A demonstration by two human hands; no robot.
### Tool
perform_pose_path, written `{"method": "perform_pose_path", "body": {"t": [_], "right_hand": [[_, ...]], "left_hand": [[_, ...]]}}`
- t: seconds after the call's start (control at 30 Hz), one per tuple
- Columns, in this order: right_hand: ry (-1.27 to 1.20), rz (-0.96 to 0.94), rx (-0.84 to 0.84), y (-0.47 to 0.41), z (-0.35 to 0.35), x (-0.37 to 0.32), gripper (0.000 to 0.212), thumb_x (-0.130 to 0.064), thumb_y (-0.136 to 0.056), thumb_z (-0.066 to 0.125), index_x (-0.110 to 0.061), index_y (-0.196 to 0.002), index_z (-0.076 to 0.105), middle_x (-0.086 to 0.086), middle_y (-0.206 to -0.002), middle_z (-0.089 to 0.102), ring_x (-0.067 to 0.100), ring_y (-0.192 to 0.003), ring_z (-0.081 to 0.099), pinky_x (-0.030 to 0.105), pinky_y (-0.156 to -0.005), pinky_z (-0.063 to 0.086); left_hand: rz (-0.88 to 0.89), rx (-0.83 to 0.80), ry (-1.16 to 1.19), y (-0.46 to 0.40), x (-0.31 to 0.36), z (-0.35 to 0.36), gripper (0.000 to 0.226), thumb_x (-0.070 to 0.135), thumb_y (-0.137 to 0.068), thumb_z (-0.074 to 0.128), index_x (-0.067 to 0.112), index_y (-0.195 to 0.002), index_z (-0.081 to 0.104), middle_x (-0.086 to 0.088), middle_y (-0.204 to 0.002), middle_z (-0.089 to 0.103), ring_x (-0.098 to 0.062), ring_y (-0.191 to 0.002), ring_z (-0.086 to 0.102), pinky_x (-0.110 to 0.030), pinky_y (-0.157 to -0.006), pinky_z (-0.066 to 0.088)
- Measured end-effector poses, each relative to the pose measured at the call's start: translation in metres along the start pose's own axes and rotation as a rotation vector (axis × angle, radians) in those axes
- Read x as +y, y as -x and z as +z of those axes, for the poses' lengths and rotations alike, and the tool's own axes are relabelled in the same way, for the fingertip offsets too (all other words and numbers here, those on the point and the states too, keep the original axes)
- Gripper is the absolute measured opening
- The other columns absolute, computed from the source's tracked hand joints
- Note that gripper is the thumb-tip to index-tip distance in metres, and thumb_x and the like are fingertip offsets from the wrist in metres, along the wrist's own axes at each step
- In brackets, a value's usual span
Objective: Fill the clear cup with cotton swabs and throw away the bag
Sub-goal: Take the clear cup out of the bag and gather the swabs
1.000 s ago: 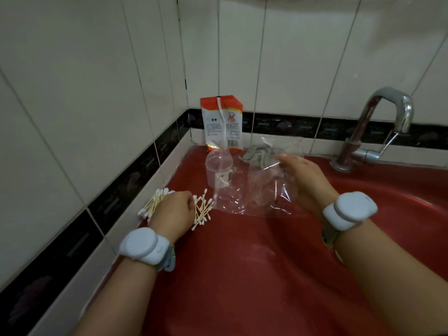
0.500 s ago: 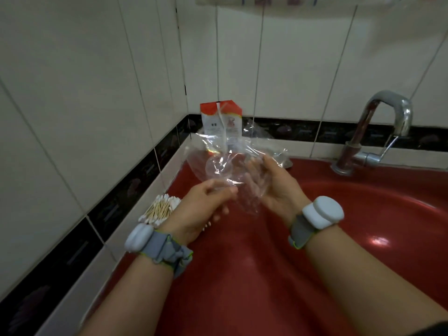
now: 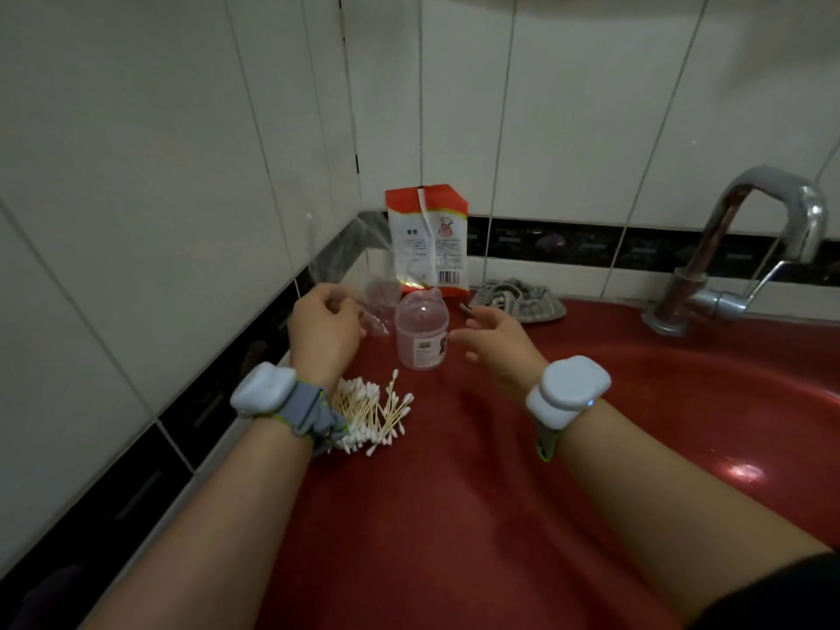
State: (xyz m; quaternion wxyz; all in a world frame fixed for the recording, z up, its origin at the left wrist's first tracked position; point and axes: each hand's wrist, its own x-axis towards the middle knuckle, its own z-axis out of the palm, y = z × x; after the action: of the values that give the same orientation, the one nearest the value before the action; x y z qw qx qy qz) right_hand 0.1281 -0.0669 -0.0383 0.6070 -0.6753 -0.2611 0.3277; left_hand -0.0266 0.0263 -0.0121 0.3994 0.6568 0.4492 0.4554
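Left hand (image 3: 323,327) pinches the empty clear bag (image 3: 377,297); right hand (image 3: 493,341) open, fingers relaxed, beside lidded clear cup (image 3: 422,331). Swabs (image 3: 375,413) piled on bench. We'd unlid first, then load swabs bundled.

Home bathroom, prob. — red sink (image 3: 682,402) w/ chrome tap (image 3: 745,247) at its back edge, white wall tiles (image 3: 136,175) w/ black trim strip (image 3: 568,243).

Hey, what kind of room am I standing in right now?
Probably a bathroom or washroom: a chrome faucet over a red sink, and white tiled walls around it.
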Motion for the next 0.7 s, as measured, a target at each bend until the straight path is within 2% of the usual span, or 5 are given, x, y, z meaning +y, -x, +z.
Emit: {"method": "perform_pose_path", "body": {"t": [0.2,0.33,0.47,0.6,0.7], "right_hand": [[0.460,-0.071,-0.070,-0.030,0.018,0.009,0.098,-0.030,-0.070,0.081,-0.006,-0.146,0.024,0.010,-0.146,0.038,0.024,-0.133,0.038,0.032,-0.109,0.032],[0.634,-0.058,-0.041,-0.039,0.026,0.010,0.096,-0.045,-0.065,0.081,-0.008,-0.140,0.033,0.009,-0.140,0.044,0.030,-0.130,0.040,0.039,-0.107,0.034],[0.572,-0.094,-0.063,-0.045,0.027,0.017,0.072,-0.049,-0.055,0.082,-0.019,-0.116,0.058,0.002,-0.111,0.066,0.027,-0.111,0.056,0.041,-0.101,0.041],[0.423,-0.112,0.009,-0.042,0.012,0.019,0.073,-0.040,-0.054,0.083,-0.017,-0.115,0.052,0.003,-0.114,0.063,0.024,-0.109,0.058,0.040,-0.098,0.045],[0.330,-0.168,0.028,-0.033,-0.006,0.015,0.070,-0.033,-0.061,0.083,-0.015,-0.117,0.047,-0.003,-0.108,0.059,0.013,-0.098,0.059,0.024,-0.084,0.047]], "left_hand": [[0.030,0.013,-0.161,-0.012,-0.017,0.004,0.017,0.012,-0.087,0.049,0.013,-0.094,0.064,-0.011,-0.081,0.067,-0.030,-0.080,0.066,-0.041,-0.077,0.055],[-0.047,-0.032,-0.132,-0.014,-0.020,0.008,0.019,0.009,-0.088,0.048,0.011,-0.098,0.063,-0.008,-0.069,0.062,-0.019,-0.058,0.060,-0.026,-0.059,0.049],[-0.093,-0.084,-0.146,-0.020,-0.026,0.009,0.013,0.010,-0.089,0.049,0.010,-0.096,0.060,-0.009,-0.065,0.061,-0.018,-0.055,0.057,-0.033,-0.064,0.052],[-0.171,-0.152,-0.089,-0.023,-0.025,0.017,0.015,0.007,-0.090,0.048,0.014,-0.080,0.056,-0.009,-0.061,0.059,-0.019,-0.054,0.055,-0.030,-0.059,0.049],[-0.281,-0.198,0.007,-0.025,-0.023,0.029,0.023,0.003,-0.092,0.045,0.009,-0.071,0.055,-0.008,-0.061,0.055,-0.010,-0.043,0.054,-0.021,-0.045,0.047]]}}
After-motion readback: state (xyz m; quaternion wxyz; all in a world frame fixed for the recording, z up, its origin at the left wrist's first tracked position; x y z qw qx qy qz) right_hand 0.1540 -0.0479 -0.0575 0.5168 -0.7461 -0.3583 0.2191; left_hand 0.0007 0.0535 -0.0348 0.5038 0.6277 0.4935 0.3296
